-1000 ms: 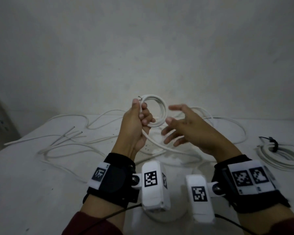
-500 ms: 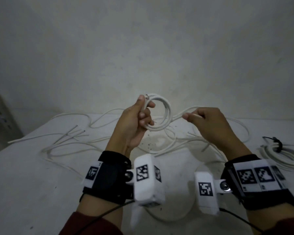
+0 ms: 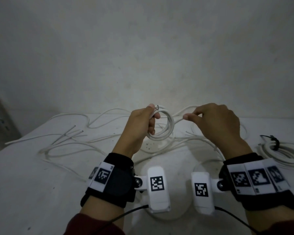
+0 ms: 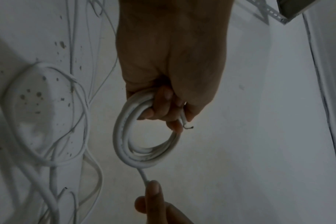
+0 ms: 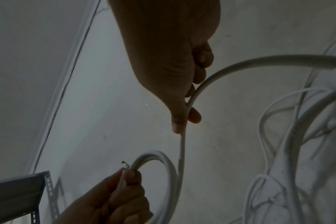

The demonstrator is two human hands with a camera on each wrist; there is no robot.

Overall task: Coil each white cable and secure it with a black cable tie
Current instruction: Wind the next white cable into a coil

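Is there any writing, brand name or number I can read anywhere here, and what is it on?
No readable words, brands or numbers.
Left wristband: black-and-white square code patterns, no letters.
Right wristband: the same kind of patterns; tiny marks beneath them are too small to read.
Two white camera housings: one square code pattern each, no text.
White cable coil in the left hand: faint marks along its jacket, too blurred to read.

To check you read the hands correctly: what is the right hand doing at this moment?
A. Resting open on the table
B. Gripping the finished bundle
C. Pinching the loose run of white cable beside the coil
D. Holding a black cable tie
C: the right hand pinches the white cable just beside the coil that the left hand holds.
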